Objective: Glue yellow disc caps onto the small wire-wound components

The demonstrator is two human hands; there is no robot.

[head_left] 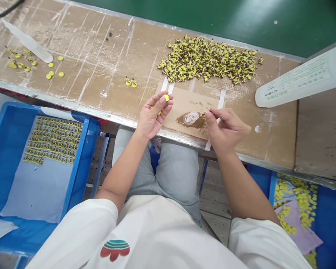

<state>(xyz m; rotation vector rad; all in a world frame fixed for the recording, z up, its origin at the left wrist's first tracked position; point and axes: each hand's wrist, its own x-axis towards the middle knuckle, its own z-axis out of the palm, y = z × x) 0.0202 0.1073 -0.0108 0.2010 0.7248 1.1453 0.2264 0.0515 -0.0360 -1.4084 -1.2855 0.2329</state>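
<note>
My left hand is raised over the front edge of the bench and pinches small yellow discs between thumb and fingertips. My right hand is closed beside it, its fingertips pinching something thin next to a small coil of clear tape lying on a brown glossy patch. A cardboard mat taped to the bench lies under both hands. A large heap of yellow parts with dark ends is spread just behind the mat.
Two loose yellow parts lie left of the mat, more yellow discs and parts at far left by a clear plastic strip. A blue tray at lower left holds rows of parts. A white labelled bar lies right; a blue bin holds yellow discs.
</note>
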